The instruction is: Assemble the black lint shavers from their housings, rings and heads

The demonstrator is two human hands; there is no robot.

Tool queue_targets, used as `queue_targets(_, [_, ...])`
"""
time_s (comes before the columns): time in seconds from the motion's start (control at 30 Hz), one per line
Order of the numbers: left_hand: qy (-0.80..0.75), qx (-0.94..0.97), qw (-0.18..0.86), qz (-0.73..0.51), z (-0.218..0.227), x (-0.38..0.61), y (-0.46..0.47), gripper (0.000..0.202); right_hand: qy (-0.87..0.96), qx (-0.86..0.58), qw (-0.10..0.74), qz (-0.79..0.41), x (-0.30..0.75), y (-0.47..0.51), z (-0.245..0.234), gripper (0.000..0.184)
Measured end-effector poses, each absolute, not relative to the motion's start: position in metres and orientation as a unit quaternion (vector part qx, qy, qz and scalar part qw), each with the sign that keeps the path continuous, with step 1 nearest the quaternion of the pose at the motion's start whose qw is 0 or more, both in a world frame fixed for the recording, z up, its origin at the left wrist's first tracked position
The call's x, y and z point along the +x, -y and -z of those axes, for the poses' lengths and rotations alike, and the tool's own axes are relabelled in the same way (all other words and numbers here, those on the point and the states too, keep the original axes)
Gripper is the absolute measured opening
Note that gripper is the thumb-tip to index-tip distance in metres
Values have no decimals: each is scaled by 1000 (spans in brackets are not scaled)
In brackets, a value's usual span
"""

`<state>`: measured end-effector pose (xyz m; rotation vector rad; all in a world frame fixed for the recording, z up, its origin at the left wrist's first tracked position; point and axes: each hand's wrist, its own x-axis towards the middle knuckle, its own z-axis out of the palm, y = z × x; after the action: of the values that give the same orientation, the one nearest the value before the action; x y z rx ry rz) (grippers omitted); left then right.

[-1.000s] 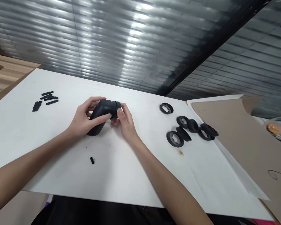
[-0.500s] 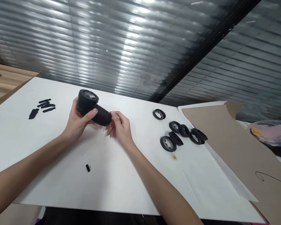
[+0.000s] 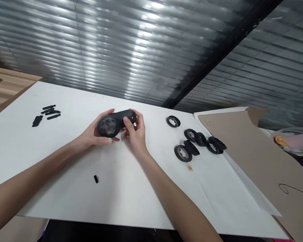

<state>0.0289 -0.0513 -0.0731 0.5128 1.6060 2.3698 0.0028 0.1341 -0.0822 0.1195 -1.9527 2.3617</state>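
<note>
A black fabric shaver (image 3: 119,118), its round head covered by a perforated metal guard (image 3: 109,126), is held between both hands just above the white table. My left hand (image 3: 92,136) cups the head from the left, thumb along its near side. Around the handle end wraps my right hand (image 3: 137,134), with the thumb pressed on top of the handle. A small black cylindrical piece (image 3: 96,179) lies on the table nearer to me, apart from both hands.
Several black rings (image 3: 183,153) lie to the right on the white table (image 3: 141,198). Thin black strips (image 3: 50,110) sit at the far left. Brown cardboard (image 3: 244,148) runs along the right side, with a clear bag (image 3: 293,139) beyond. A metal shutter (image 3: 116,50) stands behind.
The fabric shaver has turned so its perforated guard faces me, and moved right. My right hand has shifted from the handle's tip to a grip around its end.
</note>
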Motion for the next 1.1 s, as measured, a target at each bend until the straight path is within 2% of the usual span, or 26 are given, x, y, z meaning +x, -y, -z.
queue_targets(0.13, [-619, 134, 198, -748, 68, 37, 48, 77, 665, 39, 98, -740, 2, -137, 83, 44])
queue_targets(0.3, [-705, 118, 199, -670, 65, 48, 37, 79, 735, 58, 208, -642, 5, -139, 81, 38])
queue_targets(0.43, [-731, 97, 179, -652, 66, 55, 28, 77, 726, 80, 241, -639, 7, -137, 80, 38])
queue_targets(0.53, [-750, 93, 168, -633, 64, 60, 21, 75, 714, 60, 245, -654, 8, -136, 80, 41])
queue_targets(0.77, [-769, 153, 138, -606, 62, 66, 17, 89, 696, 0, 218, -685, 5, -137, 78, 41])
queue_targets(0.97, [-790, 148, 119, -583, 61, 68, 19, 75, 657, -52, 196, -726, -3, -141, 77, 40])
queue_targets(1.1, [-784, 135, 133, -591, 61, 66, 22, 74, 641, -69, 193, -740, -8, -142, 80, 45])
